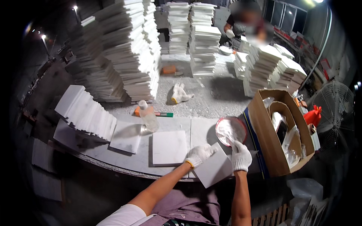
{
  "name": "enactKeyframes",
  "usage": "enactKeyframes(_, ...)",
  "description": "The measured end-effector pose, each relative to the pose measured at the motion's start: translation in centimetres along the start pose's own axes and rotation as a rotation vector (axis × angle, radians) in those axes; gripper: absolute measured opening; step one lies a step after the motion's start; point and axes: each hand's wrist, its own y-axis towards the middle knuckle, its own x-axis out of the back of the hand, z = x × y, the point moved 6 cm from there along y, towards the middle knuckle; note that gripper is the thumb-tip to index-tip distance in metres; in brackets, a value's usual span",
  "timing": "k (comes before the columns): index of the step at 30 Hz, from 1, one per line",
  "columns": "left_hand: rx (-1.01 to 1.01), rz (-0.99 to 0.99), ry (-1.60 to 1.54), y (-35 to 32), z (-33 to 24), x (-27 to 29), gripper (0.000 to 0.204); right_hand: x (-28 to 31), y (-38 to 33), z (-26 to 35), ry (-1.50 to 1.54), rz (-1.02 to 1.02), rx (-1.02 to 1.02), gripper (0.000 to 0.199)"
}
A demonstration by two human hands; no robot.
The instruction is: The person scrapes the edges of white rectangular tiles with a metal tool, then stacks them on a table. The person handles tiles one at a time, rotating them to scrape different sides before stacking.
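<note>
My left hand [201, 155], in a white knit glove with a yellow cuff, is closed on the upper left edge of a square white tile [213, 168]. The tile is turned at an angle over the bench's front edge. Also gloved, my right hand [241, 156] reaches to the near side of a round red-rimmed dish [246, 130] of whitish material. Its fingers are pinched together; what they hold, if anything, is unclear. Left of my left hand, another white tile [169, 147] lies flat on the bench.
An open cardboard box [260, 132] with plastic bags stands right of the dish. A clear bottle [149, 119], leaning tiles [90, 115] and a loose glove [181, 93] are at left and centre. Tall tile stacks [130, 52] rise behind; another person [241, 28] is beyond.
</note>
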Motion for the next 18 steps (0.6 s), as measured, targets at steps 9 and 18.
enactKeyframes(9,-0.03,0.022,0.012,-0.3,-0.6,0.1,0.055,4.0,-4.2,-0.3,0.344,-0.018,-0.066,0.038)
enactKeyframes(18,-0.104,-0.009,-0.023,0.4,0.5,-0.7,0.062,3.6,-11.6,-3.2,0.71,-0.055,-0.292,0.041)
